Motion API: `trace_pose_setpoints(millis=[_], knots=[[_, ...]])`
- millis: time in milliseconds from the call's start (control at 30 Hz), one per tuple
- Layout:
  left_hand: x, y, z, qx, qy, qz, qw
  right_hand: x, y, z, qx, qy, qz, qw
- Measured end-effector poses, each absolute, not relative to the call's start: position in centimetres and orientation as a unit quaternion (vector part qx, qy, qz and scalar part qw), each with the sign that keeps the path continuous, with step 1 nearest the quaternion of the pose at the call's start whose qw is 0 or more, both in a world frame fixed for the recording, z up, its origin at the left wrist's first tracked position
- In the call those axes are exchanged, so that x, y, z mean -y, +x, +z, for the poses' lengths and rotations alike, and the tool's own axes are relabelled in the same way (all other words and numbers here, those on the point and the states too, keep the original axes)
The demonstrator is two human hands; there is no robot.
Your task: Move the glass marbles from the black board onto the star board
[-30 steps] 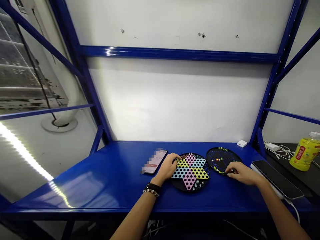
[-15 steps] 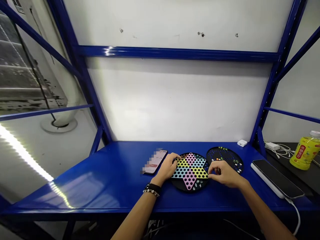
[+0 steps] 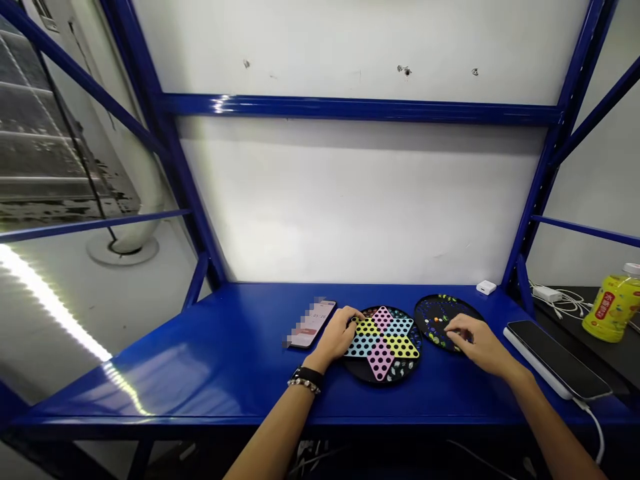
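Note:
My left hand (image 3: 340, 341) is at the left edge of a Chinese checkers board (image 3: 381, 335), its curved fingers and thumb gripping the edge. The board is a star with pink, yellow and light blue points full of dark holes, lying in a round black tray (image 3: 363, 371). Small loose pieces show in the tray around the star. My right hand (image 3: 477, 341) hovers over a second round black tray (image 3: 425, 302) on the right. Its thumb and index finger are apart, and I see nothing between them. Small white, orange and green pieces lie scattered in that tray.
A phone (image 3: 313, 325) lies left of the board on the blue table (image 3: 200, 360). On the right are a dark phone on a white block (image 3: 557, 360) with a cable, a small white case (image 3: 486, 287) and a yellow bottle (image 3: 613, 305). Blue frame posts surround the table.
My right hand has moved right, from the board's right point to over the second tray, and its fingers have spread. My left hand has stayed at the board's left edge.

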State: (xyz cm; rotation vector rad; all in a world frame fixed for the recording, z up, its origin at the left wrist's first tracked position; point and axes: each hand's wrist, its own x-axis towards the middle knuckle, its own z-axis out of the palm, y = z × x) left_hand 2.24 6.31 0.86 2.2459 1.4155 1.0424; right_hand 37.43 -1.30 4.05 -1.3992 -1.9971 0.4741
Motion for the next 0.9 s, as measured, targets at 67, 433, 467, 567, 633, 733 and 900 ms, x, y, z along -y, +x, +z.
trace_pose_setpoints(millis=[67,433,467,567,633,733,900], knots=[[-6.5,2.2,0.7,-0.488,0.78,0.365,0.141,1.2,39.7,3.9,0.74,-0.581,0.154,0.303],[-6.6,2.1,0.4,-0.494,0.779,0.359,0.146,0.8,40.8,2.5,0.744,-0.582,0.214,0.248],[-6.6,2.1,0.5,-0.493,0.779,0.358,0.147,0.6,40.6,2.6,0.744,-0.579,0.225,0.245],[-6.6,2.1,0.5,-0.493,0.778,0.359,0.149,0.1,40.4,2.9,0.745,-0.574,0.234,0.247],[-6.6,2.1,0.5,-0.492,0.778,0.36,0.15,-0.1,40.3,3.1,0.742,-0.579,0.228,0.251],[-6.6,2.1,0.4,-0.491,0.779,0.36,0.148,-0.2,40.3,3.2,0.744,-0.587,0.226,0.227],[-6.7,2.0,0.3,-0.491,0.779,0.363,0.145,0.4,39.7,3.1,0.767,-0.572,0.233,0.175]])
